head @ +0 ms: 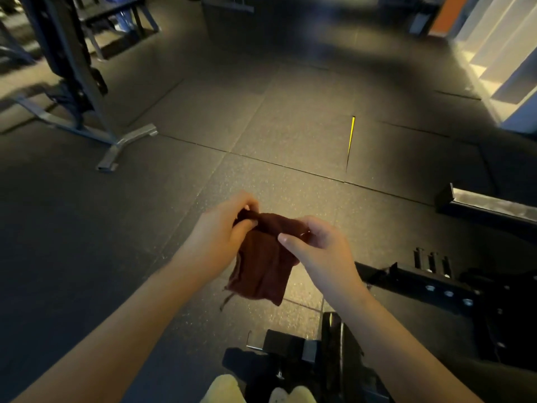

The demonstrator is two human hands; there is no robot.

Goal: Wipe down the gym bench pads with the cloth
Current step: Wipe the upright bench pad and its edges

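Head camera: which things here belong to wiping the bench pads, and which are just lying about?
For the job:
dark red cloth, held by the left hand and the right hand

Lying about:
grey machine stand
yellow floor strip
black bolted frame (possibly the bench's; cannot tell)

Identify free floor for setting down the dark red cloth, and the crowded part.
Free: dark rubber floor tiles between the grey steel rack foot and the yellow floor strip. Crowded: the black metal bench frame right of the right hand.

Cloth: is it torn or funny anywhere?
A loose thread dangles from the lower left corner of the cloth, so that edge looks frayed. Otherwise it hangs crumpled, gripped by the left hand and right hand.
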